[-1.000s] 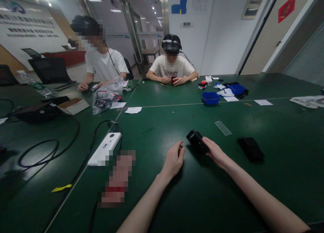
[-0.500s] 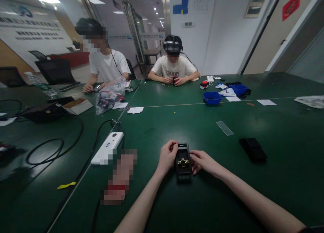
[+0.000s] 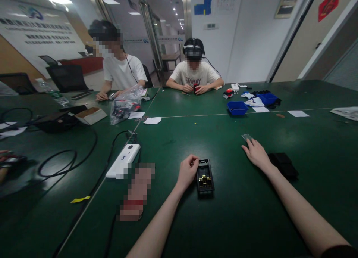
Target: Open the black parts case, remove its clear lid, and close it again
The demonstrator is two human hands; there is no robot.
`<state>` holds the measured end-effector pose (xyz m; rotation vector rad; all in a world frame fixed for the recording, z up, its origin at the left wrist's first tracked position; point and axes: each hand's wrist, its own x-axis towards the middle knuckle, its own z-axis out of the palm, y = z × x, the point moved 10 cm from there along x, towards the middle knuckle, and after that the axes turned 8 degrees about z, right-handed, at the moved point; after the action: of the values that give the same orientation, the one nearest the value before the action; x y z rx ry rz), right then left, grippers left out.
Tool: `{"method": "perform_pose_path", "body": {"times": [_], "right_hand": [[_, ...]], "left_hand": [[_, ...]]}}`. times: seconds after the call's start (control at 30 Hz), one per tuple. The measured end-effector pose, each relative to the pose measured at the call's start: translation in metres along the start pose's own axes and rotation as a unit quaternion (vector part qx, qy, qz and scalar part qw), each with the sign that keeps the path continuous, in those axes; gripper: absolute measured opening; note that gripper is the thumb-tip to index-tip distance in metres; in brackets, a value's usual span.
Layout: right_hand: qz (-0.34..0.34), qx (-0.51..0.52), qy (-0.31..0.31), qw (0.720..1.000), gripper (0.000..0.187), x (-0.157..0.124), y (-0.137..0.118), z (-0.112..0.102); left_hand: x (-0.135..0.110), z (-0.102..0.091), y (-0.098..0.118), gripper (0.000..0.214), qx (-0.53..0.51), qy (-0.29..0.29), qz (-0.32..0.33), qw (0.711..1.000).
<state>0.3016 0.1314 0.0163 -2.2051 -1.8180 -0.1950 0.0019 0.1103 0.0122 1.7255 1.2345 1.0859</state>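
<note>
The left hand pinches the upper left edge of a black case, which lies face up on the table with brass-coloured parts inside. The right hand is loosely spread, its fingers over a clear strip and hiding most of it; whether it grips the strip, I cannot tell. A black pouch sits right beside that wrist, partly covered by it. Left of the case lie a pixelated pinkish thing, a white box marked 5, a yellow strip and a looped black cable. Farther off are a plastic bag, an open carton, a bottle and a blue tray. The tabletop is dark green, slightly shiny, with pale seams. Two people in white shirts sit across it, before glass doors and a white wall.
</note>
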Motion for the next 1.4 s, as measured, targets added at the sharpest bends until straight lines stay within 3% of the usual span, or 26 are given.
{"method": "perform_pose_path", "body": {"times": [0.13, 0.33, 0.47, 0.63, 0.8, 0.97, 1.17, 1.4], "right_hand": [[-0.032, -0.024, -0.032, 0.999, 0.046, -0.009, -0.015, 0.003], [-0.100, -0.016, -0.045, 0.994, 0.035, -0.033, -0.064, -0.010], [-0.130, -0.017, -0.095, 0.987, 0.040, -0.048, -0.094, -0.013], [-0.140, 0.024, -0.158, 0.977, 0.043, -0.064, -0.121, -0.020], [-0.111, 0.122, -0.201, 0.966, 0.050, -0.069, -0.125, -0.022], [-0.080, 0.265, -0.266, 0.923, 0.061, -0.069, -0.122, -0.012], [0.005, 0.377, -0.354, 0.856, 0.044, -0.069, -0.110, 0.010], [0.081, 0.553, -0.311, 0.769, 0.040, -0.058, -0.105, -0.001]], "left_hand": [[0.000, 0.000, 0.001, 0.018, 0.003, 0.004, -0.002, 1.000], [0.000, -0.001, 0.000, 0.017, -0.002, 0.009, -0.005, 1.000], [0.000, -0.001, -0.002, 0.017, -0.012, 0.017, -0.013, 1.000], [-0.001, -0.001, -0.002, 0.016, -0.013, 0.015, -0.018, 1.000], [-0.001, 0.000, 0.000, 0.017, 0.006, 0.007, -0.012, 1.000], [-0.001, 0.001, 0.000, 0.018, 0.007, 0.000, -0.010, 1.000], [-0.001, 0.002, -0.001, 0.018, 0.002, -0.004, -0.008, 1.000], [-0.001, 0.002, 0.004, 0.018, 0.016, -0.003, 0.001, 1.000]]}}
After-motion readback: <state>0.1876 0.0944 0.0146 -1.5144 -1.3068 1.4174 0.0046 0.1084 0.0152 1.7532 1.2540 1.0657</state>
